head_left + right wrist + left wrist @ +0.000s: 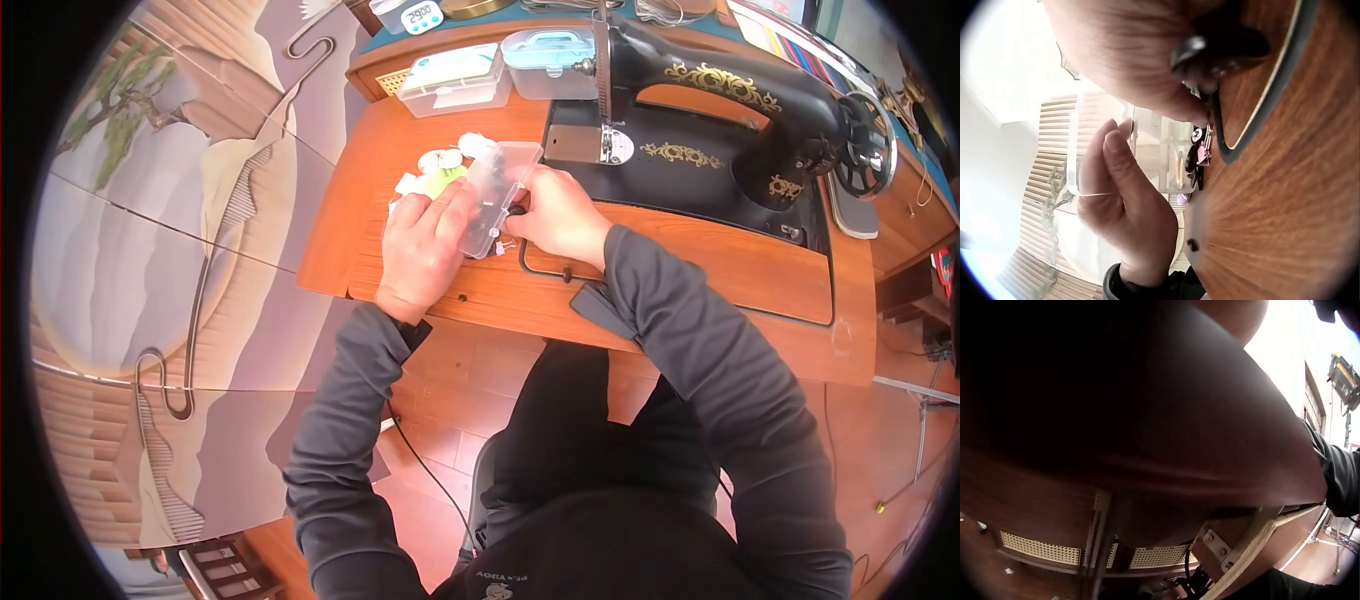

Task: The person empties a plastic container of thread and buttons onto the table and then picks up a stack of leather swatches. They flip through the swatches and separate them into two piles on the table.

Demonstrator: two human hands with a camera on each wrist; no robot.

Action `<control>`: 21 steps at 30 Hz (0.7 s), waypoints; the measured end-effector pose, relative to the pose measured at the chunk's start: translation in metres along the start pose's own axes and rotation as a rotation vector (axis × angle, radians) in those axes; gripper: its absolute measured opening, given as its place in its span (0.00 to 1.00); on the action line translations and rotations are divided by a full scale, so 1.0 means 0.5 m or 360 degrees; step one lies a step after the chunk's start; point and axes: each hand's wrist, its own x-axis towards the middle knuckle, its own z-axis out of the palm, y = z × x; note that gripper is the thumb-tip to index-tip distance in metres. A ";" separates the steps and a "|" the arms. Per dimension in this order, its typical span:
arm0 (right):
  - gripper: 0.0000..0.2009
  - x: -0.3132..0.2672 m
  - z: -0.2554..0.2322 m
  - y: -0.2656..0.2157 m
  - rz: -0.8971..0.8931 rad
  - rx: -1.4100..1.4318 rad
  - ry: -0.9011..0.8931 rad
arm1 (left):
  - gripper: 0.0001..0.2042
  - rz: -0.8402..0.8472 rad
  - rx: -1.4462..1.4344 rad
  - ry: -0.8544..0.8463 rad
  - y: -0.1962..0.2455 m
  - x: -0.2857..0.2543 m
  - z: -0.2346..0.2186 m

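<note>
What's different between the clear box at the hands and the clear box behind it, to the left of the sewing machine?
The box at the hands has its lid raised, while the box behind it looks closed. The left hand and right hand grip the first; no hand touches the second. The first shows a plain clear lid, the second blue-green on top. Both are see-through.

A black sewing machine [728,82] is standing toward the right of the bench [338,228], two clear boxes [455,82] sitting by its far edge.
</note>
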 end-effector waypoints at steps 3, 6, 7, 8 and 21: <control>0.19 -0.009 -0.002 -0.012 -0.0008 0.0011 0.0066 | 0.19 -0.0029 -0.0008 0.0021 -0.013 -0.006 0.005; 0.19 -0.015 0.004 -0.014 -0.0039 0.0009 0.0177 | 0.20 -0.0102 0.0026 0.0089 -0.026 -0.018 0.015; 0.18 -0.016 0.008 -0.011 -0.0078 -0.0004 0.0249 | 0.20 -0.0099 0.0024 0.0088 -0.026 -0.017 0.016; 0.18 -0.015 0.010 -0.006 -0.0075 -0.0002 0.0251 | 0.20 -0.0159 0.0007 0.0119 -0.026 -0.019 0.016; 0.23 -0.132 -0.151 -0.026 0.0126 -0.0035 -0.0276 | 0.18 -0.0161 0.0030 0.0231 -0.046 -0.033 0.010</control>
